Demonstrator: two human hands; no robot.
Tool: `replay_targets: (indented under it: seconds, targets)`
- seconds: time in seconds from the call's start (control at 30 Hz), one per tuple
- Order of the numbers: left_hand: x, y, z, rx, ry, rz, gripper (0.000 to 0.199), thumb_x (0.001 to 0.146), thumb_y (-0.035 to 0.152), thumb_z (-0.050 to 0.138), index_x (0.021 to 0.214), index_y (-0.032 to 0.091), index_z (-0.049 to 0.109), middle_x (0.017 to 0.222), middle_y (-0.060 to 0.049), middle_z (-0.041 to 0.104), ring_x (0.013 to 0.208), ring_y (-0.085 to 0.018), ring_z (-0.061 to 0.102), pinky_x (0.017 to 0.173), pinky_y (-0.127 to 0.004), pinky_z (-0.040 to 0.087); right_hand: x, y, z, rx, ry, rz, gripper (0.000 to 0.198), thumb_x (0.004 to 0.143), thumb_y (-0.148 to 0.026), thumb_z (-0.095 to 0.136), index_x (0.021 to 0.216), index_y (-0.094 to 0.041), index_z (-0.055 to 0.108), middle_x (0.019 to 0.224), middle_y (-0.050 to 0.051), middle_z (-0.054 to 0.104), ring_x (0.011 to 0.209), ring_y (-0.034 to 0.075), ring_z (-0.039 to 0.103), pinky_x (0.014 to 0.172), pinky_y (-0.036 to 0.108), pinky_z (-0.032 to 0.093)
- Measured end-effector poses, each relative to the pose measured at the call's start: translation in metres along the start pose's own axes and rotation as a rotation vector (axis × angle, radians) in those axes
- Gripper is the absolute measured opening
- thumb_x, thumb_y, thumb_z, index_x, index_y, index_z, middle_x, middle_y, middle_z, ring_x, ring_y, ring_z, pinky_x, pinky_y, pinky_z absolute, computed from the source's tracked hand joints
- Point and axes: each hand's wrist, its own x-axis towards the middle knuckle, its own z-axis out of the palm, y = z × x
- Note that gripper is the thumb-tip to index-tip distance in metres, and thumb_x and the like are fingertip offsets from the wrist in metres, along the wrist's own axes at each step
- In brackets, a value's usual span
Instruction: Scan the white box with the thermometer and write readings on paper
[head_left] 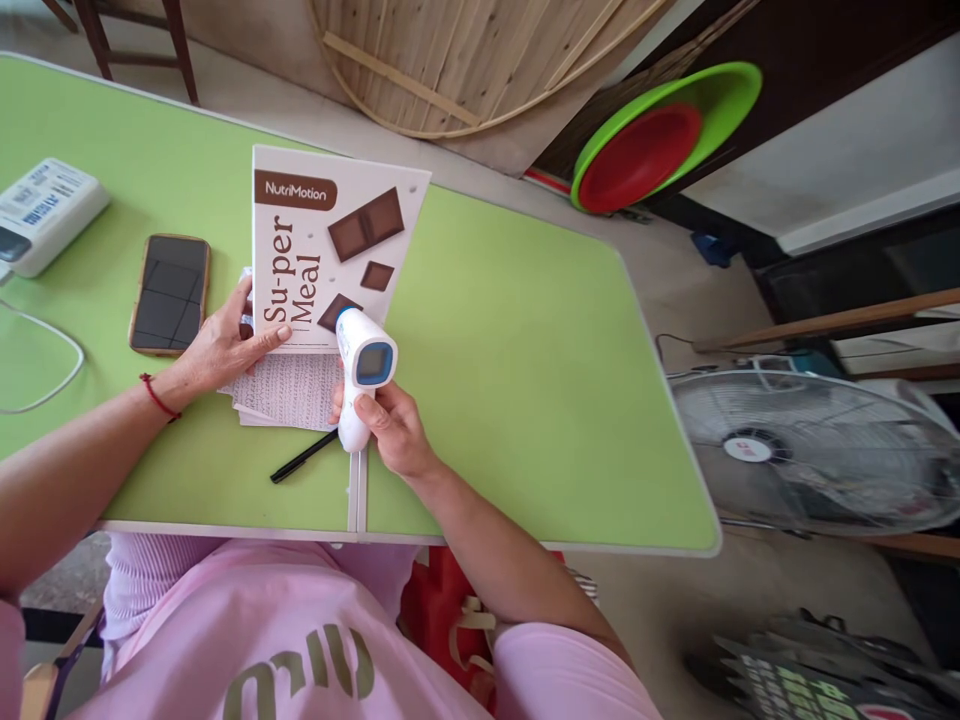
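Observation:
My left hand (229, 335) grips the lower left edge of a white box (300, 270) printed "NutriMotion Su-per Meal" with brown chocolate pieces, its thumb across the front. The box stands tilted over the table. In my right hand (394, 425) is a white and blue infrared thermometer (360, 380), fingers wrapped round its handle and thumb below the small screen. Its head overlaps the lower right of the box; I cannot tell whether they touch. Under the box lie printed papers (289, 390), partly hidden. A black pen (304, 457) rests just below them.
On the green table (525, 380), a phone (171, 293) lies left of my left hand. Farther left is a white device (52, 215) with a cable (71, 375). Beyond the table are a fan (810, 450), green basin (731, 100), red basin (641, 160) and round wooden board (480, 60).

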Motion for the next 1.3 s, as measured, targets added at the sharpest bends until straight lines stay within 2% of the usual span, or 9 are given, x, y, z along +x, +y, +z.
replay_targets:
  seconds: [0.37,0.57,0.73,0.9,1.3]
  targets:
    - [0.0006,-0.0008,-0.0005,0.028,-0.005,-0.015,0.081,0.083,0.085,0.085,0.125,0.023,0.054,0.072,0.000,0.064,0.045,-0.014,0.056,0.034,-0.020,0.040,0.0021,0.0012,-0.0014,0.003,-0.027,-0.002,0.057,0.085,-0.078,0.081,0.105,-0.026,0.068,0.090,0.003,0.070,0.080,0.020,0.069,0.074,0.040,0.067]
    - [-0.0019,0.0062,-0.0001,0.039,-0.008,-0.025,0.082,0.081,0.083,0.088,0.131,0.025,0.057,0.085,-0.004,0.072,0.045,-0.015,0.058,0.034,-0.024,0.042,0.0020,-0.0010,-0.0008,0.025,-0.022,-0.014,0.054,0.084,-0.074,0.084,0.102,-0.025,0.069,0.088,0.003,0.070,0.076,0.020,0.069,0.072,0.042,0.066]
    - [-0.0017,0.0057,-0.0003,0.035,-0.016,-0.018,0.081,0.081,0.081,0.089,0.132,0.027,0.058,0.081,-0.003,0.071,0.045,-0.014,0.058,0.035,-0.023,0.040,0.0016,-0.0008,-0.0016,0.021,-0.022,0.009,0.056,0.082,-0.074,0.086,0.103,-0.025,0.069,0.088,0.003,0.071,0.077,0.020,0.070,0.076,0.043,0.067]
    - [-0.0012,0.0041,-0.0004,0.060,-0.006,0.002,0.083,0.081,0.084,0.088,0.132,0.026,0.058,0.092,-0.006,0.076,0.047,-0.014,0.059,0.036,-0.024,0.041,0.0012,-0.0006,-0.0017,0.018,-0.033,0.001,0.053,0.085,-0.072,0.084,0.102,-0.025,0.069,0.088,0.003,0.071,0.076,0.020,0.070,0.075,0.043,0.066]
    - [-0.0013,0.0053,-0.0013,0.067,-0.006,-0.001,0.084,0.081,0.084,0.088,0.133,0.025,0.057,0.096,-0.008,0.077,0.050,-0.015,0.060,0.038,-0.025,0.043,0.0010,-0.0022,-0.0019,-0.054,-0.003,-0.005,0.057,0.084,-0.079,0.081,0.098,-0.025,0.068,0.081,0.002,0.073,0.073,0.021,0.070,0.071,0.041,0.061]
